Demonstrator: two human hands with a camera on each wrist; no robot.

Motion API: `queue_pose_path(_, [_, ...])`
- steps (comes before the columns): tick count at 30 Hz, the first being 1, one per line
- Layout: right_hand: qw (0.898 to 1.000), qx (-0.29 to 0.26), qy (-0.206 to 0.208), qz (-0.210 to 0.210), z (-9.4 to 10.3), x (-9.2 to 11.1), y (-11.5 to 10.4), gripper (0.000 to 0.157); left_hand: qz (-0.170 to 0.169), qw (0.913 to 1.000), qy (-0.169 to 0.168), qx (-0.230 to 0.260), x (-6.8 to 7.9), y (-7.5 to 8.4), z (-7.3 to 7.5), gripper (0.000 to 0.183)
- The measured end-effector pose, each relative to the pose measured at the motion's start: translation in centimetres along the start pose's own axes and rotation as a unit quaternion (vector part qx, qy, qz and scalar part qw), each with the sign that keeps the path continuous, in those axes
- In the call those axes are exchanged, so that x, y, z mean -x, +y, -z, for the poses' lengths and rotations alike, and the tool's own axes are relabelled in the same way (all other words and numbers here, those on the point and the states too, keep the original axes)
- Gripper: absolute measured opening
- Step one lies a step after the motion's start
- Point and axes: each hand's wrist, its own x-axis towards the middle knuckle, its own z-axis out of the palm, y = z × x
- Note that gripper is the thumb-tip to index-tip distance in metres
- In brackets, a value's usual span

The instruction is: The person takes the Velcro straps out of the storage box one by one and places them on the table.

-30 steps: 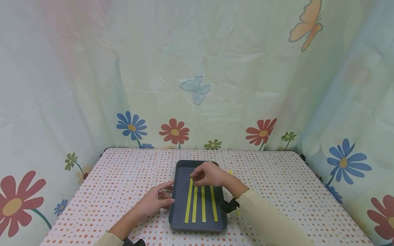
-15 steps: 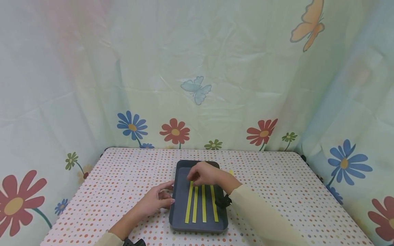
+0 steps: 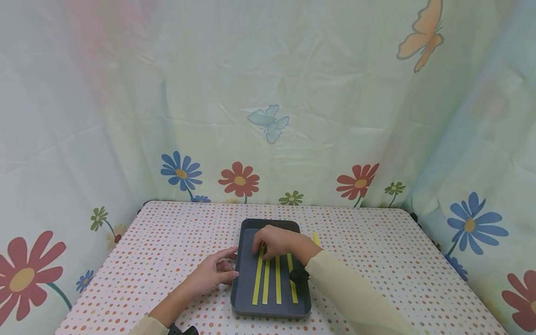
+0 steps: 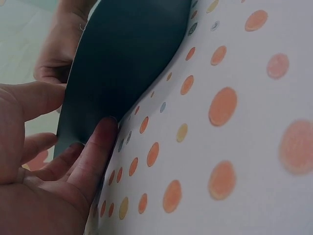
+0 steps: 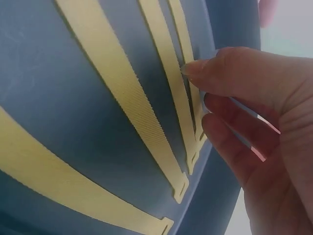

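Several yellow cable ties (image 3: 265, 284), ridged with a slotted end, lie lengthwise side by side in a dark grey tray (image 3: 243, 298). My right hand (image 3: 274, 241) reaches over the tray's far half. In the right wrist view, its thumb (image 5: 210, 73) touches near the leftmost tie (image 5: 183, 29), with fingertips on that tie's other side; a gap shows between thumb and fingers, and the tie lies flat. My left hand (image 3: 211, 272) rests its fingertips and thumb against the tray's left side. In the left wrist view, those fingers (image 4: 100, 147) touch the tray's outer wall (image 4: 132, 44).
The tray stands on a table with a dotted cover (image 3: 192, 237). Another yellow strip (image 3: 316, 238) lies on the table right of the tray, partly hidden by my right arm. A flowered curtain (image 3: 201, 116) hangs behind and along both sides.
My right hand has shifted a little left and nearer, from the leftmost tie's far end down along it. My left hand has stayed at the tray's side.
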Motion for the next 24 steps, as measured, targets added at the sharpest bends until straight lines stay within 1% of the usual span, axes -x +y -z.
queue_pose_path(8, [0.999, 0.042, -0.015, 0.022, -0.3, -0.7, 0.2, 0.020, 0.006, 0.9999, 0.000, -0.010, -0.1, -0.1, 0.0, 0.073])
queue_pose_path(11, [0.998, 0.052, -0.024, 0.023, -0.3, -0.8, 0.0, 0.018, 0.011, 0.9999, 0.000, -0.011, -0.2, -0.2, 0.1, 0.073])
queue_pose_path(19, [0.996, 0.070, -0.043, 0.016, 0.0, -1.1, -0.9, 0.017, 0.009, 0.9998, 0.000, -0.016, -0.3, -0.3, 0.1, 0.072])
queue_pose_path(24, [0.994, 0.091, -0.049, 0.030, 0.0, -1.4, -1.1, 0.014, 0.010, 0.9998, -0.002, -0.017, -0.3, -0.2, 0.1, 0.073])
